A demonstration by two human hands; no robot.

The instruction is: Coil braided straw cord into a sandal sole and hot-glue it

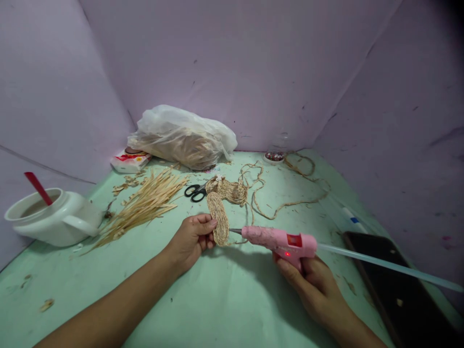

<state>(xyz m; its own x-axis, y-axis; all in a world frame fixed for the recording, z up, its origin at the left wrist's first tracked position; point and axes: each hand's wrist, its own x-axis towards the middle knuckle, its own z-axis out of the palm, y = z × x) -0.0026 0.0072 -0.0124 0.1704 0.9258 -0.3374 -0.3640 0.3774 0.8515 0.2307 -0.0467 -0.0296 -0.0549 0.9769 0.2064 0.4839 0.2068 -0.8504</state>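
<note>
Between thumb and fingers, my left hand (194, 240) grips a small oval piece of coiled braided straw (219, 220), held up above the table. Wrapped round the handle of a pink hot glue gun (277, 240) is my right hand (317, 285). The gun's metal nozzle points left and meets or nearly meets the right edge of the oval piece. A red light glows on its side, and a long clear glue stick (384, 263) sticks out of its back. Behind the oval piece lies a bundle of braided straw (232, 190), with a loose braided cord (279, 209) trailing rightward.
Black-handled scissors (196, 192) and a fan of dry straw strips (148, 200) lie left of centre. A white pot (78, 208) with a red stick stands far left. A filled plastic bag (181, 135), small box (131, 161) and bead container (274, 156) are at the back; a dark flat slab (402, 285) lies right.
</note>
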